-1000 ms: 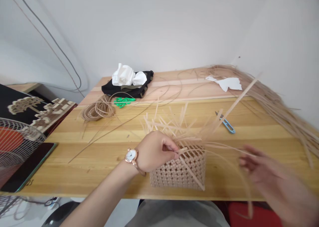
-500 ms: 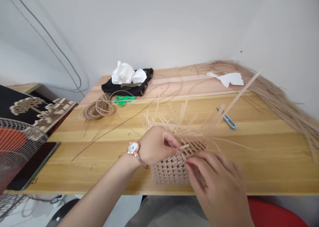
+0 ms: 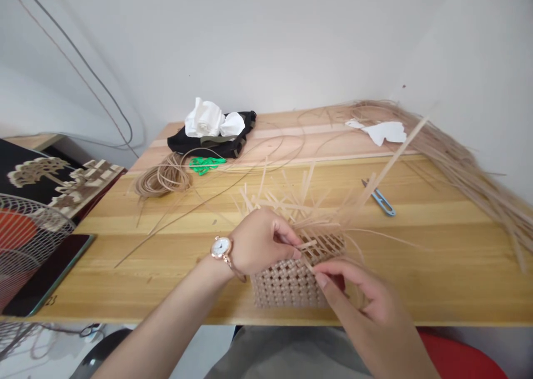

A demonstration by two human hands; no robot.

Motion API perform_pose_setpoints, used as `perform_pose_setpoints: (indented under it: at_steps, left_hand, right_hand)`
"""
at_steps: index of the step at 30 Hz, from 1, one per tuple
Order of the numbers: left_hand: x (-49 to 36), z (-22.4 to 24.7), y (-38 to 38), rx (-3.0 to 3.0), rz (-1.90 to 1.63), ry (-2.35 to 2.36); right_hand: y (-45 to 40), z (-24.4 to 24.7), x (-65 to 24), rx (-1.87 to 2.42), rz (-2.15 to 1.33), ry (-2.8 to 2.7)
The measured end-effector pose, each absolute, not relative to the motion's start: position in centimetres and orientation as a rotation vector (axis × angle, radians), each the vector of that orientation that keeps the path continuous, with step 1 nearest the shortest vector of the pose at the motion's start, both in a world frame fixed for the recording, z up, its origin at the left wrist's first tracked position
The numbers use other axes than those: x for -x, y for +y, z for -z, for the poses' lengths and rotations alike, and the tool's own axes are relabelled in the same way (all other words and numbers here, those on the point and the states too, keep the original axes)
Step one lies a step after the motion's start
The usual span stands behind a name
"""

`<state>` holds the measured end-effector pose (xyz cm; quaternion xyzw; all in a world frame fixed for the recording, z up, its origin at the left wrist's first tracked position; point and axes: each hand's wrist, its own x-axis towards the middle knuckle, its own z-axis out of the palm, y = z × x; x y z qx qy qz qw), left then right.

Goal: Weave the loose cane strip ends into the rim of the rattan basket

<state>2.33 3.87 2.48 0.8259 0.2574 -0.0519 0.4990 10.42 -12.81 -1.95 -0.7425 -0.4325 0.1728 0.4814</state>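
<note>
A woven basket (image 3: pixel 287 284) of tan flat strips stands at the table's front edge, loose strip ends sticking up around its far side. My left hand (image 3: pixel 266 243), with a watch (image 3: pixel 221 248) on the wrist, rests over the basket's left part; its thumb and forefinger pinch a strip at the weave. Between the thumb and forefinger of my right hand (image 3: pixel 366 301) is a narrow weaving strip (image 3: pixel 307 263), drawn out from the basket toward the lower right. My left hand hides part of the basket's upper left.
Blue thread snips (image 3: pixel 382 201) lie right of the basket. Long loose strips (image 3: pixel 466 168) cover the right side. At the back left are a coil of strip (image 3: pixel 162 176), green clips (image 3: pixel 206 165) and a black bag (image 3: pixel 208 140) under white tissue. A phone (image 3: pixel 45 273) lies far left.
My right hand has turned and drawn slightly back from the weave, its fingers now pinching the strip more visibly. The left hand has stayed almost in place.
</note>
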Motion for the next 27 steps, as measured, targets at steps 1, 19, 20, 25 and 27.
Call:
perform_pose_setpoints:
  at_steps: [1,19,20,25,27]
  left_hand:
    - [-2.3,-2.5,3.9,-2.015,0.116,0.618]
    - [-1.5,-2.1,3.0,-2.244,0.085,0.57]
    - [-1.4,-2.2,2.9,-2.269,0.096,0.547]
    - [-1.2,-2.5,2.2,-2.392,0.054,0.482]
    - [-1.0,-2.5,1.8,-2.424,0.035,0.485]
  right_hand:
    - [-12.8,1.9,-10.4,1.838,-0.418,-0.994]
    - [-11.5,1.4,-10.1,1.754,-0.698,-0.821]
    - [-11.6,1.4,-10.2,1.755,-0.719,-0.869]
    - [-12.0,1.2,-11.5,1.799,-0.711,-1.173]
    - [-12.1,1.0,-11.8,1.797,-0.703,-1.241]
